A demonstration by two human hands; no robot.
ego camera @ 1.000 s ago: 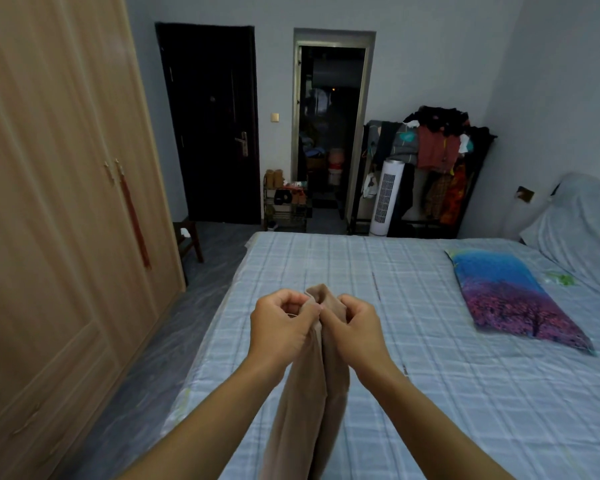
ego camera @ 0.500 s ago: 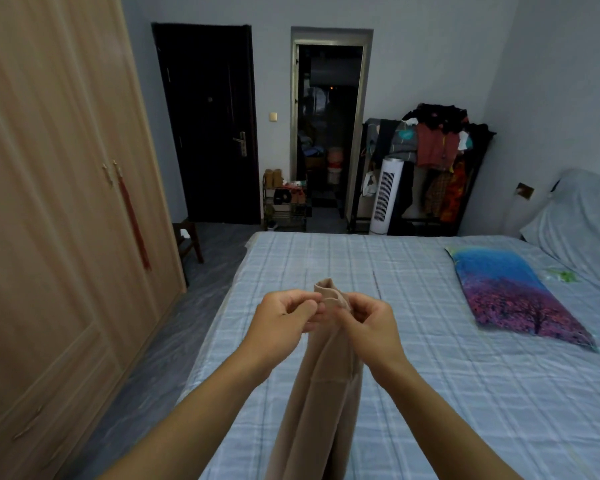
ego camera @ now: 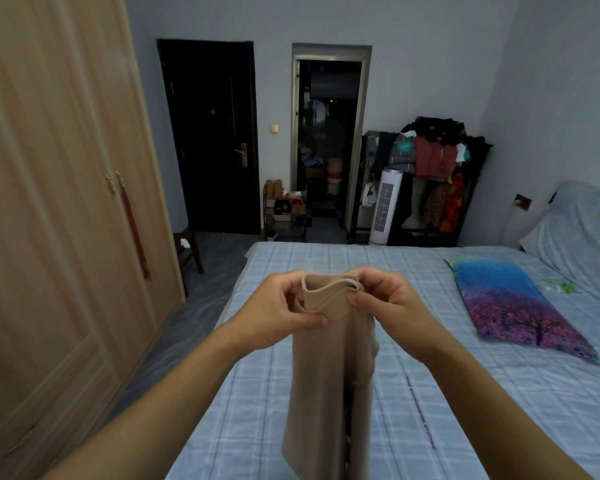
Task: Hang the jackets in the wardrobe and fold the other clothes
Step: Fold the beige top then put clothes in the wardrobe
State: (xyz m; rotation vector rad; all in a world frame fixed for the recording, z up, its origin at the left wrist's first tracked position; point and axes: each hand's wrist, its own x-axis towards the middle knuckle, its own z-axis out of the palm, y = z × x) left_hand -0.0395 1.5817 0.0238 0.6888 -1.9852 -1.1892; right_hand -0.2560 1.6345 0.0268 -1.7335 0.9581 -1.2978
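A beige garment (ego camera: 329, 375) hangs in front of me over the bed (ego camera: 430, 393), its lower end cut off by the frame's bottom edge. My left hand (ego camera: 278, 313) pinches the left side of its top hem. My right hand (ego camera: 388, 303) pinches the right side of the same hem, which gapes slightly between the two hands. The wooden wardrobe (ego camera: 59, 209) fills the left, with its doors closed.
A colourful pillow (ego camera: 513, 306) lies on the bed's right side, a grey pillow (ego camera: 582, 233) beyond it. A clothes rack (ego camera: 430, 161) heaped with garments and a white tower fan (ego camera: 385, 206) stand at the far wall. A small stool (ego camera: 187, 251) stands by the wardrobe.
My hands have drawn slightly apart along the garment's top edge, spreading the hem open between them. The garment hangs a little wider than before.
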